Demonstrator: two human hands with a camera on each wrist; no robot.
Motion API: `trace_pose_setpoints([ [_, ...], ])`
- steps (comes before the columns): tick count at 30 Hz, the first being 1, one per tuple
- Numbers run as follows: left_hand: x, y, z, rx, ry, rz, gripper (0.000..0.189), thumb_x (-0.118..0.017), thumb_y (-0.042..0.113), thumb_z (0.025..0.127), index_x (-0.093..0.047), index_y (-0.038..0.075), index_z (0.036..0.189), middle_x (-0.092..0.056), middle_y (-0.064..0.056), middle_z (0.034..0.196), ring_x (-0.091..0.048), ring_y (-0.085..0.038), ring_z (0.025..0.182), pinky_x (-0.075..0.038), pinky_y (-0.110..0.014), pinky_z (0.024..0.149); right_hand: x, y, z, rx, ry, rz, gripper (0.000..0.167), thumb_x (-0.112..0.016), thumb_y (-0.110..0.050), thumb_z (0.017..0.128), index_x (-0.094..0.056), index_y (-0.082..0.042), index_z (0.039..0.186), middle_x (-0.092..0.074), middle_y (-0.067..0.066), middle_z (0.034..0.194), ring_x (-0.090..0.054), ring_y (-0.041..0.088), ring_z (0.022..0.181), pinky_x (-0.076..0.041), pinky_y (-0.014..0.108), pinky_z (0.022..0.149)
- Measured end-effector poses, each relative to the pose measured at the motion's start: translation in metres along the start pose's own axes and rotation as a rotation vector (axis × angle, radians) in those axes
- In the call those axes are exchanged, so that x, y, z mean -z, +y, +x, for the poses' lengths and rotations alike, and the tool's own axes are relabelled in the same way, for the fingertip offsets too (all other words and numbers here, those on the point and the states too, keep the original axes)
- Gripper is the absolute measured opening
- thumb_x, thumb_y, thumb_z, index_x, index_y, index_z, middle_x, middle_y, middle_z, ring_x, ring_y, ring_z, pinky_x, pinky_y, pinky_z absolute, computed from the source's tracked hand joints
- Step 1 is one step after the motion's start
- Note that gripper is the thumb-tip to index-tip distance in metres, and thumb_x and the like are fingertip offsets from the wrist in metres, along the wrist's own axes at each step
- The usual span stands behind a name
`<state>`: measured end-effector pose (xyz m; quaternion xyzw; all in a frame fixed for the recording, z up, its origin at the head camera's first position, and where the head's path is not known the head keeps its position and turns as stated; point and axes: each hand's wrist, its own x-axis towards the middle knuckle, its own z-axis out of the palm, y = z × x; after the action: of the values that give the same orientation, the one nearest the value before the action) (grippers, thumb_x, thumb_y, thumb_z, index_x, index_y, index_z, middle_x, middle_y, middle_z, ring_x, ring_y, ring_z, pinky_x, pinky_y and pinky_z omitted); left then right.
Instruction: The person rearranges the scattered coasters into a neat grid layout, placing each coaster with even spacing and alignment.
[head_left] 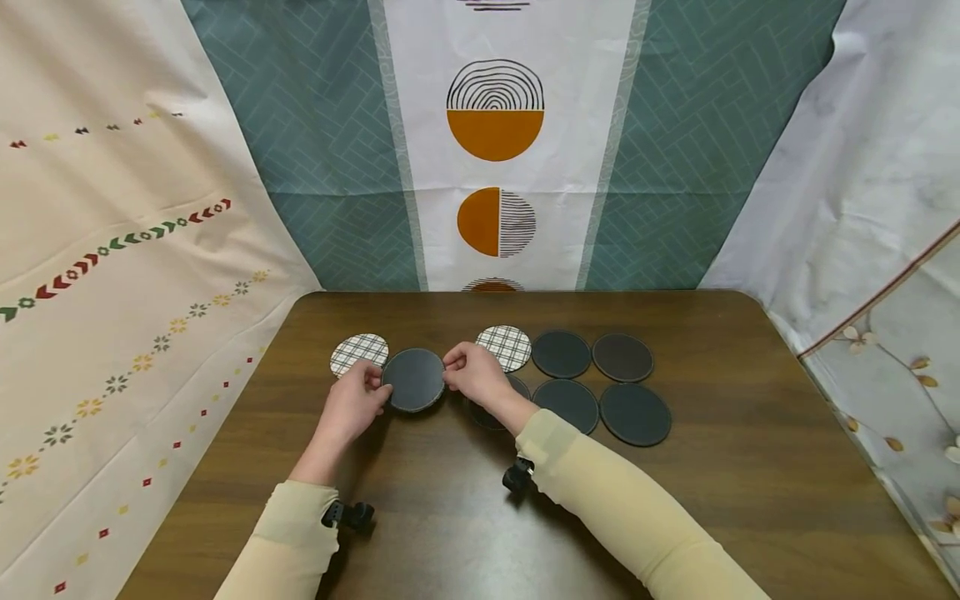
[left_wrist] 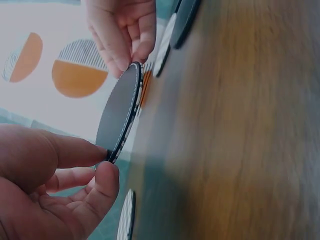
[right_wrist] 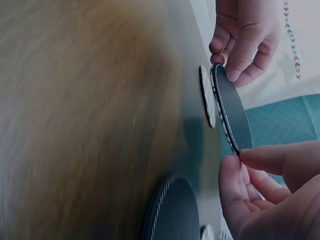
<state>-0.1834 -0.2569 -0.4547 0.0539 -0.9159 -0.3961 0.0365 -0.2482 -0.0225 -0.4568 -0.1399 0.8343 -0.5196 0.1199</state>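
Observation:
A round black coaster (head_left: 413, 380) with a stitched rim is held between both hands, dark face up, raised over the table. My left hand (head_left: 356, 403) pinches its left edge between thumb and fingers. At the opposite edge, my right hand (head_left: 477, 372) pinches the rim the same way. In the left wrist view, the coaster (left_wrist: 118, 115) shows a black-and-white edge along its underside. A plaid coaster (head_left: 359, 352) lies just behind the left hand. Another plaid coaster (head_left: 506, 347) lies beyond the right hand, whose forearm partly covers a dark coaster (head_left: 489, 416).
Right of the right hand, dark coasters lie in two rows: a black one (head_left: 561, 353) and a brownish one (head_left: 622, 358) behind, two black ones (head_left: 567, 403) in front. The brown wooden table (head_left: 450, 517) ends at a patterned cloth (head_left: 495, 167) hanging behind it.

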Motion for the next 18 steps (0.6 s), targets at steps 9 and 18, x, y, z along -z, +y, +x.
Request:
trace_pose_setpoints([
  [9,-0.014,0.018,0.005,-0.057,-0.03,-0.003,0.024,-0.076,-0.001,0.1,-0.061,-0.005,0.118,-0.06,-0.014,0.101,-0.07,-0.019,0.067,-0.054,-0.028,0.062,0.025,0.009,-0.003,0.009,-0.01,-0.026,0.01,-0.077,-0.007,0.104,-0.075,-0.002,0.112,-0.077,0.006,0.092,-0.078,0.02,0.08,-0.063,0.033,0.074],
  [18,-0.021,0.02,0.006,-0.08,-0.076,0.021,0.023,-0.077,0.0,0.1,-0.062,-0.004,0.118,-0.063,-0.014,0.1,-0.071,-0.021,0.069,-0.057,-0.036,0.065,0.035,0.015,-0.009,0.006,-0.053,-0.092,0.012,-0.078,-0.006,0.102,-0.073,0.0,0.111,-0.077,0.006,0.087,-0.076,0.019,0.075,-0.062,0.033,0.072],
])
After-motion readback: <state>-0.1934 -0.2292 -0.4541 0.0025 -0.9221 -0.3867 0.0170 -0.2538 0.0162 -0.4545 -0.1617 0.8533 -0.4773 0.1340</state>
